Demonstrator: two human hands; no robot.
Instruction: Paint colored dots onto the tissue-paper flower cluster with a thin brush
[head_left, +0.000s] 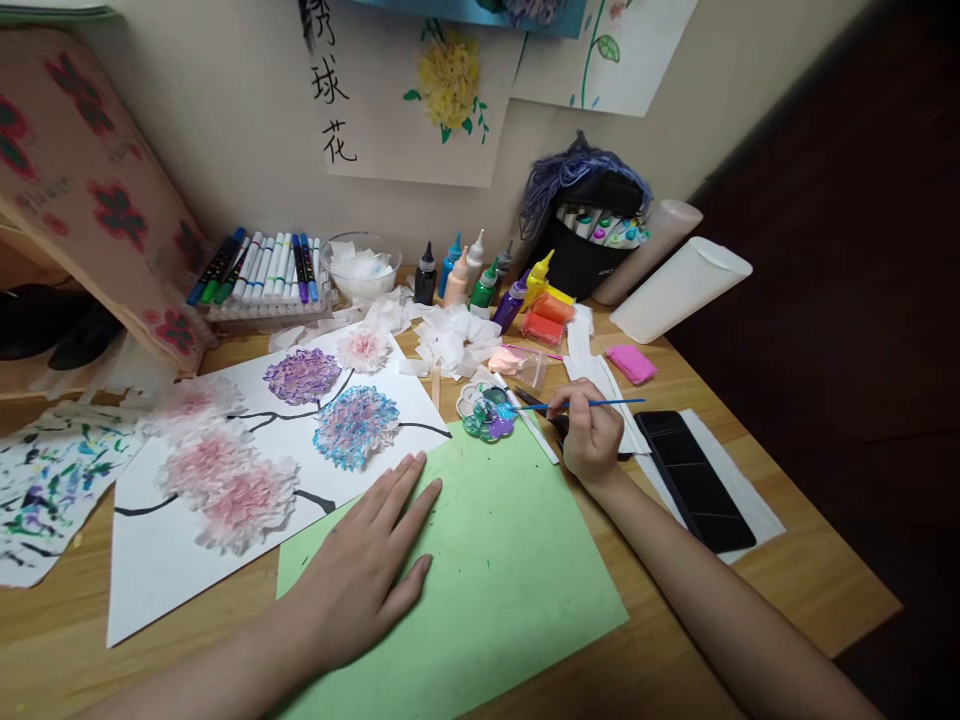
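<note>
My right hand [594, 432] pinches a thin blue paintbrush [619, 402], its tip at a flower-shaped paint palette [487, 411] smeared with green, purple and blue. Fingers stretched, my left hand [375, 560] lies flat on a sheet of green paper [517, 540] and near the lower edge of a white sheet [180, 580]. On that white sheet are ruffled paper flowers: a blue one [355, 427], a purple one [303, 376] and several pale pink ones [247, 500], along with black painted branches.
Behind the palette stand several paint bottles [482, 286] and scattered white tissue pieces [454, 338]. Markers [262, 265] and a bowl of tissue [361, 268] are at the back left. A black phone [694, 480] and a pink packet [631, 364] lie at right, near a white bottle [679, 290].
</note>
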